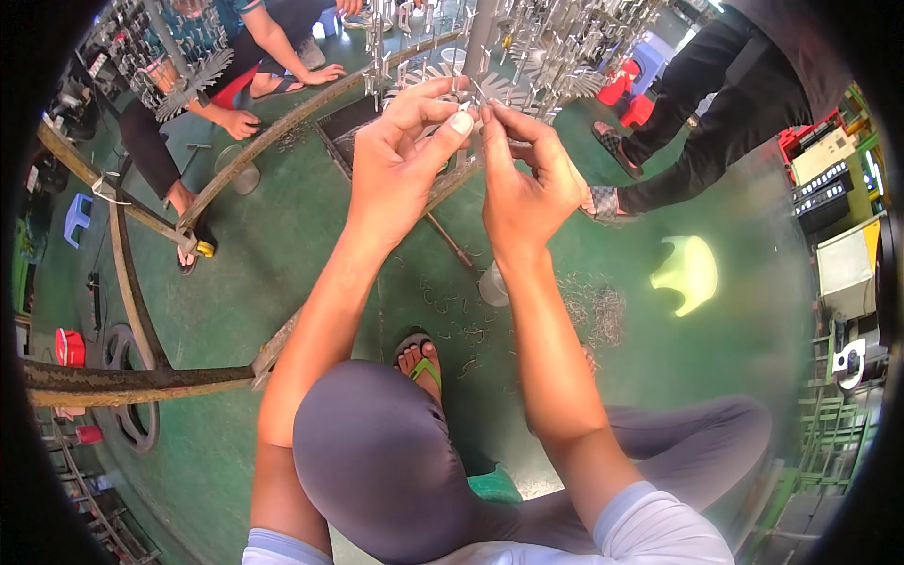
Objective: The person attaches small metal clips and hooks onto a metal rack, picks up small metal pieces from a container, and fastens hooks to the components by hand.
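My left hand point(400, 160) is raised in front of me, its thumb and forefinger pinched together. Close beside it, my right hand point(532, 184) also pinches with thumb and forefinger. A thin metal piece point(477, 89) sticks up between the two sets of fingertips; its lower part is hidden, and which hand grips it more firmly is unclear. Just behind my fingers stands a rack point(483, 42) with a grey central pole. Many small shiny metal parts point(556, 66) hang from it in rows.
A curved metal frame point(141, 381) reaches around my left side. Thin wire bits point(607, 315) lie heaped on the green floor near a white cup point(492, 285). A yellow stool point(697, 273) is at right. One person sits at upper left; another stands at upper right.
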`<state>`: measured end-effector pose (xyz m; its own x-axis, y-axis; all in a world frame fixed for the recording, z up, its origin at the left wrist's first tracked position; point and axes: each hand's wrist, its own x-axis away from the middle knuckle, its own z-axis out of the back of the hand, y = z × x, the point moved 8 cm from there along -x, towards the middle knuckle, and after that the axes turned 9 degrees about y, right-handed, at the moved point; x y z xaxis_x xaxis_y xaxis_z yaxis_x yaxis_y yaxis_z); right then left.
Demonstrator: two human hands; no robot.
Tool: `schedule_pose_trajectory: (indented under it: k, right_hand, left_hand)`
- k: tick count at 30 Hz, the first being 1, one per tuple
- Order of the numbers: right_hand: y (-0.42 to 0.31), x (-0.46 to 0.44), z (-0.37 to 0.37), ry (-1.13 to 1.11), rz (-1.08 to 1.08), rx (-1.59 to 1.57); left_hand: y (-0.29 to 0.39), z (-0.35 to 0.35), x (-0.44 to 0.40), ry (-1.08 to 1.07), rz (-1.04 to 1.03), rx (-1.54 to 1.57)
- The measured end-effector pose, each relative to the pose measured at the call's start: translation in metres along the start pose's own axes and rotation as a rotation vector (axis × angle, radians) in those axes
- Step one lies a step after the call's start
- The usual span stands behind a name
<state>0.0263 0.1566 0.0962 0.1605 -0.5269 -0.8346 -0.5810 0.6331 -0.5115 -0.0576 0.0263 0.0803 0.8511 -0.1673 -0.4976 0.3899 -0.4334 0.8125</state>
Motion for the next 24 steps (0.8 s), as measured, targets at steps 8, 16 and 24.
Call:
schedule_pose_trajectory:
  k: [8,16,24]
  right_hand:
    - [-0.008,0.002,-0.004,-0.036,0.067,-0.025]
    - [-0.007,0.003,-0.001,-0.008,0.103,0.03]
    - [-0.002,-0.002,0.0,-0.172,-0.254,0.155]
  left_hand:
    - [0.004,0.004,0.003,0.031,-0.009,0.079]
    - [0.003,0.001,0.003,0.013,-0.034,0.051]
    - [-0.003,0.005,0.014,0.085,0.132,0.073]
